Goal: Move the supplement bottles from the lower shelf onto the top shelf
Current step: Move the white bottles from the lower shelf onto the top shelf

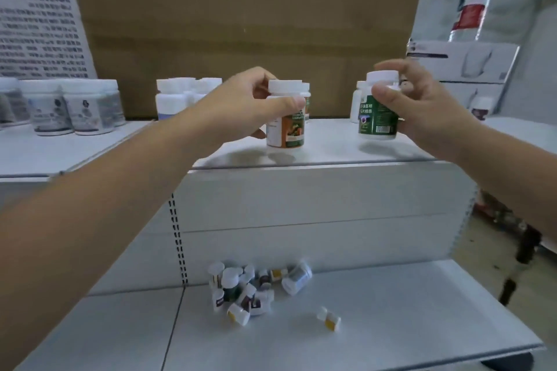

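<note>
Head view | left hand (241,99) grips orange bottle (286,128) at top shelf (331,149) | right hand (422,105) grips green bottle (378,117) just above it | I should seat both flat before releasing | pile (250,289) lies on lower shelf (391,316)

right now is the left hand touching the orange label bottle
Touching. Head view: the left hand wraps its thumb across the orange label bottle under its cap.

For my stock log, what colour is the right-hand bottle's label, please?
The bottle in the right hand has a dark green label with white text; head view.
</note>
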The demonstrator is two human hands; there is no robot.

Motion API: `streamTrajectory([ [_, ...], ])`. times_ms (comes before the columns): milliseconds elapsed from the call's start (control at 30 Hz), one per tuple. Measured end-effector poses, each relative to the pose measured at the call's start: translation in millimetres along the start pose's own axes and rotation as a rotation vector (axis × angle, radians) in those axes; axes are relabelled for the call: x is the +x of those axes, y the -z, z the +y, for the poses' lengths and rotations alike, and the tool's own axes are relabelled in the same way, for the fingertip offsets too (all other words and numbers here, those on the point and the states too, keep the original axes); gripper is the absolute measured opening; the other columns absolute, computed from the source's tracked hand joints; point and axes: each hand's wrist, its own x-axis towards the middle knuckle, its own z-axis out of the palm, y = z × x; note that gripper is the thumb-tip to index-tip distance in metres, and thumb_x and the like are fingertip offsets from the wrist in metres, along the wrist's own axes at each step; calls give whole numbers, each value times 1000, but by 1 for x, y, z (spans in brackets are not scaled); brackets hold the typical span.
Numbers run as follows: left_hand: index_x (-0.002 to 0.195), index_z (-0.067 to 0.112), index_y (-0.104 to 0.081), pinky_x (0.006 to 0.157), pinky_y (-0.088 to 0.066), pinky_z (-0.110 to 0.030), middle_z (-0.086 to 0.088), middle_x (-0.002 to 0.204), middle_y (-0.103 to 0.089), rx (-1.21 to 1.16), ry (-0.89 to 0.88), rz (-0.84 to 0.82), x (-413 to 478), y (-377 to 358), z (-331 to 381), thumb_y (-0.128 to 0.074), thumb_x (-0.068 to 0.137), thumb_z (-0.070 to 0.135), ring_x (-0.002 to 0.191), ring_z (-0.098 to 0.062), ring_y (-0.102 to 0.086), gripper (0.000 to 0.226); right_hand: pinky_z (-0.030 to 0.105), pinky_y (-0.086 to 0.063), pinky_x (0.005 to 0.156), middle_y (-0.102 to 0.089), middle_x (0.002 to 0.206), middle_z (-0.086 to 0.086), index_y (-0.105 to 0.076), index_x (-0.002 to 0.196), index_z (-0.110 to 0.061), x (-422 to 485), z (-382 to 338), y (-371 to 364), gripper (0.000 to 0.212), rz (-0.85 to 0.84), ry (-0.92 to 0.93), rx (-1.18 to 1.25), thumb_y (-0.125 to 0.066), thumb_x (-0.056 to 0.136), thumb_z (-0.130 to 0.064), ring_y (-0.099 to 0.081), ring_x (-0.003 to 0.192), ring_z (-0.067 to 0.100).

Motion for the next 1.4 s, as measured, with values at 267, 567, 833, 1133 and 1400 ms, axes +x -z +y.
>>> streamTrajectory([
  [267,109,16,-58,74,-61,-29,1,103,-68,148,35,-119,105,-108,32,-75,81,37,92,-10,-68,39,42,-53,94,-68,104,12,-56,105,-29,66,61,91,35,-178,41,-231,-73,74,-29,-65,92,21],
  [567,112,16,-58,79,-60,-36,-5,105,-70,203,95,-77,169,-154,31,-79,79,27,92,-16,-70,41,16,-52,73,-57,96,0,-52,103,-37,119,94,157,50,-376,201,-441,-76,75,-3,-58,80,9],
  [833,114,17,-58,80,-60,-40,-6,100,-68,139,50,12,171,-162,24,-78,79,16,87,-16,-69,40,19,-54,78,-58,99,-4,-54,114,-28,134,130,159,49,-265,323,-367,-75,77,-5,-64,88,11],
  [1133,107,25,-63,82,-56,-26,8,98,-72,417,36,4,163,-139,36,-83,71,33,88,-9,-69,42,14,-46,77,-49,105,2,-51,123,-28,129,133,152,53,-110,379,-553,-77,77,-19,-56,88,11],
  [1400,113,29,-61,75,-46,-20,11,112,-64,778,53,23,155,-77,35,-77,76,44,104,-9,-60,43,20,-41,78,-49,95,-16,-59,109,-30,91,82,127,29,-389,498,-776,-57,82,-40,-53,85,3],
])
